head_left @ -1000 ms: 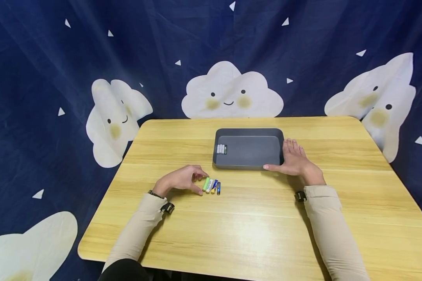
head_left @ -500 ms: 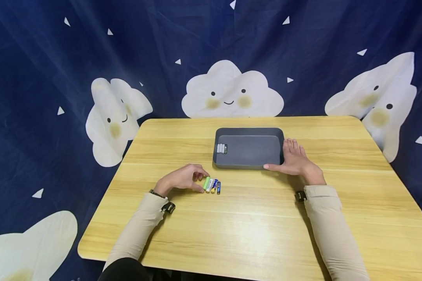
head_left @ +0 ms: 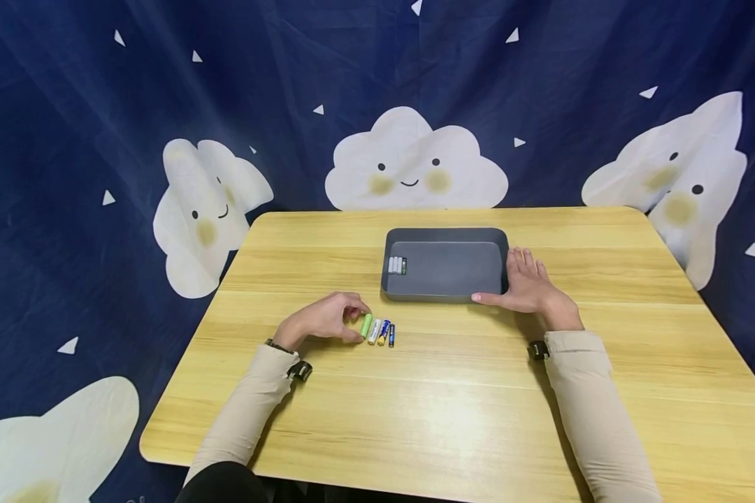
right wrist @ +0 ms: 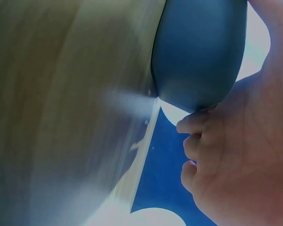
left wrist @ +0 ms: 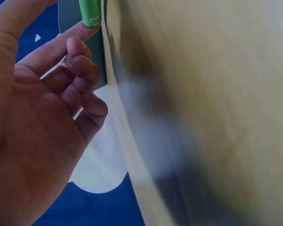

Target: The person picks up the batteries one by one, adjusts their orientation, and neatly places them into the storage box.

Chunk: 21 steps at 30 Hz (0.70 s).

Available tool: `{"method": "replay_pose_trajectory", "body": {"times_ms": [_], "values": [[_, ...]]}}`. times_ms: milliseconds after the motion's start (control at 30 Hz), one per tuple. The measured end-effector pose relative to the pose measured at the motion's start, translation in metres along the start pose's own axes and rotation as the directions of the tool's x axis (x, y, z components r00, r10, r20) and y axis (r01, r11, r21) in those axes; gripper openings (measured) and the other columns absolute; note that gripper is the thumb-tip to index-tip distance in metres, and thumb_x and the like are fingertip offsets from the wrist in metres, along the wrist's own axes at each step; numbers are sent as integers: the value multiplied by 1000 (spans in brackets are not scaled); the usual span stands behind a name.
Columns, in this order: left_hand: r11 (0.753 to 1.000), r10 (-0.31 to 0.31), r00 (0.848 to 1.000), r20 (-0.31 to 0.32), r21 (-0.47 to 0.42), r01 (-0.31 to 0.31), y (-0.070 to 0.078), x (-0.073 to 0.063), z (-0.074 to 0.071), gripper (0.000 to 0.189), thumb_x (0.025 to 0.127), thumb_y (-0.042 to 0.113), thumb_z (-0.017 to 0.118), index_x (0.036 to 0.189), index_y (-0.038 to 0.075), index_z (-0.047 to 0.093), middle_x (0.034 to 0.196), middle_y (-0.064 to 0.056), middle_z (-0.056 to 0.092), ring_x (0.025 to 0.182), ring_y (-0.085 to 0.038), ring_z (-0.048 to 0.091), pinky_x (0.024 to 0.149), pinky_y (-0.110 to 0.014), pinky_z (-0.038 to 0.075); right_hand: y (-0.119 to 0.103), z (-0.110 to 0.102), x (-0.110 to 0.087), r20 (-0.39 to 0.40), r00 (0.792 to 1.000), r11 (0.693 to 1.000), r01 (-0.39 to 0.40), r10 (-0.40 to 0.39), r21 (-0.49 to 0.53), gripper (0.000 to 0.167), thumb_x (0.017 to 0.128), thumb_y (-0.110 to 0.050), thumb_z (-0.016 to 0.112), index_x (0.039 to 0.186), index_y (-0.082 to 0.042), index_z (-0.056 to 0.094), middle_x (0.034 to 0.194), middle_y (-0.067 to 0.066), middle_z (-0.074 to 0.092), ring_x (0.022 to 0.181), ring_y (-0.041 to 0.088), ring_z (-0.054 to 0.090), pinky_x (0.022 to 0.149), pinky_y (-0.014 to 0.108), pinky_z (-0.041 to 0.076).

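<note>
My left hand (head_left: 327,318) pinches a green battery (head_left: 366,326) between thumb and index finger, at the left end of a short row. In the left wrist view the lower end of this green battery (left wrist: 90,13) shows against the index fingertip, while the other fingers curl loosely. Beside it on the table lie a white battery (head_left: 374,332), a blue and yellow battery (head_left: 384,332) and a slimmer blue battery (head_left: 392,336). My right hand (head_left: 531,290) rests at the near right corner of a dark grey tray (head_left: 440,299), thumb along the front, straight fingers along the side.
Inside the tray, at its left wall, several white batteries (head_left: 395,265) and a dark green one (head_left: 404,266) lie side by side. The wooden table (head_left: 453,391) extends around it, with a dark blue cloud-patterned curtain (head_left: 302,84) behind its far edge.
My left thumb and index finger have closed on the green battery, which has tilted and shifted slightly left, away from the white one. The right hand and tray stay put.
</note>
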<state>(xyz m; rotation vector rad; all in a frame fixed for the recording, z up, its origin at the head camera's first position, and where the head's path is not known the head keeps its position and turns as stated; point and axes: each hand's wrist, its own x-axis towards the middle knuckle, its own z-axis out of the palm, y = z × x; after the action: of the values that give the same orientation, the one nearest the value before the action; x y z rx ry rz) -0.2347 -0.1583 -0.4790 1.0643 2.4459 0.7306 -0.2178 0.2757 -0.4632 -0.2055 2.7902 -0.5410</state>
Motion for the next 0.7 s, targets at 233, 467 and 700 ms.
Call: {"method": "replay_pose_trajectory", "body": {"times_ms": [233, 467, 700], "values": [[1000, 6, 999, -48, 16, -5, -3, 1, -6, 50, 77, 26, 88, 121, 6, 74, 90, -5, 60, 83, -15, 52, 72, -22, 44, 1, 0, 1, 3, 1000, 1000, -6, 6, -4, 141, 83, -86, 57, 159, 11, -12, 168, 34, -10, 157, 52, -13, 125, 67, -7], [999, -13, 993, -120, -35, 9, -2, 6, -13, 53, 80, 30, 88, 127, 10, 73, 90, -20, 53, 83, -29, 48, 71, -27, 35, 2, 1, 1, 8, 1000, 1000, -6, 6, 5, 142, 82, -86, 56, 159, 11, -12, 168, 33, -11, 157, 51, -14, 125, 68, -7], [989, -31, 983, -182, -149, 3, -3, 10, -18, 56, 81, 31, 88, 130, 10, 72, 88, -23, 47, 83, -28, 46, 77, -34, 41, 2, 0, 1, 17, 1000, 1000, -13, 13, 4, 143, 81, -88, 56, 159, 10, -14, 168, 33, -12, 156, 51, -15, 124, 69, -8]]}}
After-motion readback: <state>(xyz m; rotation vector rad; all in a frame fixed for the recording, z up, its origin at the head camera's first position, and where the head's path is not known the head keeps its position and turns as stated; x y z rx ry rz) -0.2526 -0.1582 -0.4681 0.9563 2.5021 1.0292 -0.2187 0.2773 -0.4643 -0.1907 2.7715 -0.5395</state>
